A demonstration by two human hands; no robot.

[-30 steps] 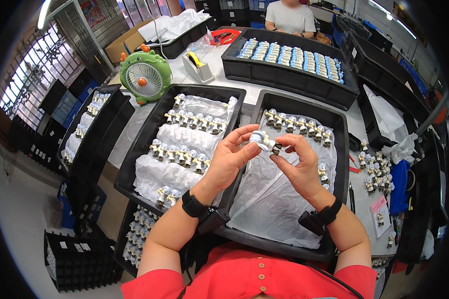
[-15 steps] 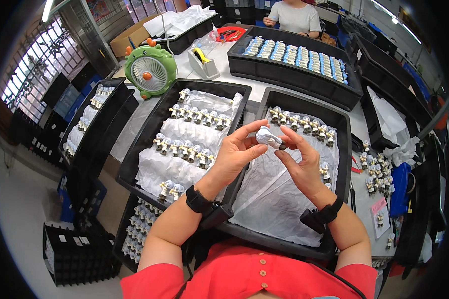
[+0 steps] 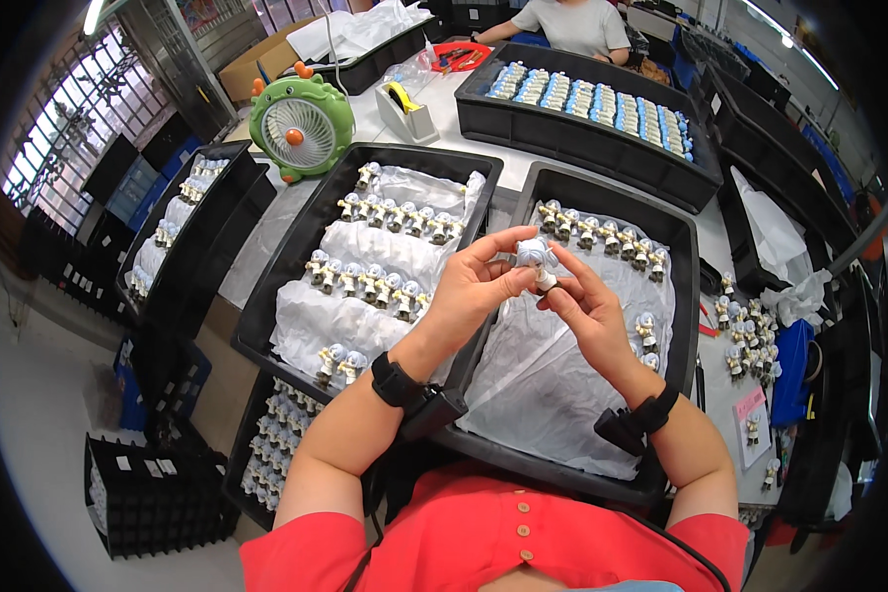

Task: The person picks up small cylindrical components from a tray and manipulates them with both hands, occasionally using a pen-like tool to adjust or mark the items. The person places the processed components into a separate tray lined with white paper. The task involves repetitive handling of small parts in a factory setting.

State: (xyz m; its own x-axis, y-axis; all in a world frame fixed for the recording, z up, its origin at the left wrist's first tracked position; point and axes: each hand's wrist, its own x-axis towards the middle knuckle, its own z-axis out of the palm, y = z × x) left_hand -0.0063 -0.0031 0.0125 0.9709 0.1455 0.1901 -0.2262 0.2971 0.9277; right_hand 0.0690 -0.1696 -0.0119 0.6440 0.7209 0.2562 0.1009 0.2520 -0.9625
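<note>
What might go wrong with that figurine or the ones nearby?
The left hand and right hand pinch the small figurine, so it might slip and drop into the paper-lined tray below. The left wristband looks close to two figurines in the left tray; dipping that arm could nudge them.

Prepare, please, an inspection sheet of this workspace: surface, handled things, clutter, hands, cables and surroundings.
Surface: pale table, mostly covered.
Handled things: one held figurine, pale blue head; similar figurines lie in the left tray and right tray, both paper-lined.
Clutter: green fan, tape dispenser, loose figurines beyond the right tray.
Hands: left hand grips the held figurine near its head; right hand is at its lower end.
Cables: pale cable beside the green fan; black cable across the red shirt.
Surroundings: another person behind a large black bin; black crates at lower left.
</note>
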